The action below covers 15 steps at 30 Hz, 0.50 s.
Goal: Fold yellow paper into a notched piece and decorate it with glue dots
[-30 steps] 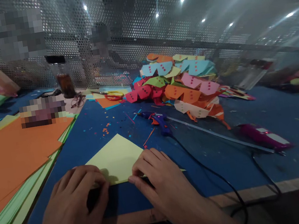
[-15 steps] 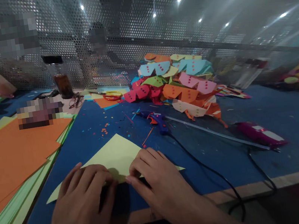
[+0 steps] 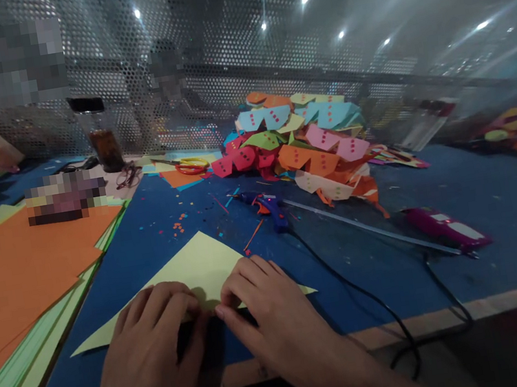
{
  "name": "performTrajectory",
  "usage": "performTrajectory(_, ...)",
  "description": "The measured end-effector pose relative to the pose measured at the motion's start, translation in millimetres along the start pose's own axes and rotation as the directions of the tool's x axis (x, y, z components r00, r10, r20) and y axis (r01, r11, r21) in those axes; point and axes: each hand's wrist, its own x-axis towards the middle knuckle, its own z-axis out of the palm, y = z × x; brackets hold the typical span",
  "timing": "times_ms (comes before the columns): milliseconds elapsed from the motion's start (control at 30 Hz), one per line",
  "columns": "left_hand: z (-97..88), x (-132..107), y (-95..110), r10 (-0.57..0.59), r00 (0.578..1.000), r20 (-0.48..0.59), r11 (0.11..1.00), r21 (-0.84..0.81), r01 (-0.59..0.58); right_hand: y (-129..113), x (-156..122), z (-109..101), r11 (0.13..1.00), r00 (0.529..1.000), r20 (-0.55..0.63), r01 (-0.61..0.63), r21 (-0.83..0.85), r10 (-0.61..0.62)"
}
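Observation:
A pale yellow paper folded into a triangle [image 3: 196, 269] lies on the blue table mat [image 3: 156, 229], its long folded edge toward me. My left hand [image 3: 153, 347] rests on the near edge left of centre, fingers curled and pressing the fold. My right hand [image 3: 271, 319] presses the same edge just right of it, fingertips bent down onto the paper. The two hands almost touch at the middle of the fold. Part of the near edge is hidden under them.
A stack of orange and green sheets [image 3: 17, 277] lies at the left. A blue glue gun [image 3: 273, 207] with black cord, a purple glue gun [image 3: 445, 229] and a heap of folded coloured paper pieces [image 3: 310, 146] sit beyond. Scissors [image 3: 190, 165] lie farther back. A perforated metal screen stands behind.
My left hand slid right along the near edge toward my right hand, uncovering the triangle's left corner. The right hand stayed almost in place.

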Motion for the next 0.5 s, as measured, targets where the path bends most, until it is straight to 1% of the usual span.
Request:
performTrajectory(133,0.5,-0.4,-2.4,-0.027,1.000,-0.008,1.000,0.004,0.027,1.3,-1.3,-0.7,1.000,1.000,-0.002,-0.014,-0.007,0.014)
performTrajectory(300,0.8,-1.1,-8.2,0.021,1.000,0.013,1.000,0.017,-0.021,4.2,-3.1,-3.1,1.000,1.000,-0.011,-0.030,-0.006,0.029)
performTrajectory(500,1.9,-2.0,-13.7,0.019,0.999,0.033,0.999,0.035,-0.020,5.2,-5.8,-6.9,0.999,0.999,-0.010,-0.039,-0.010,0.039)
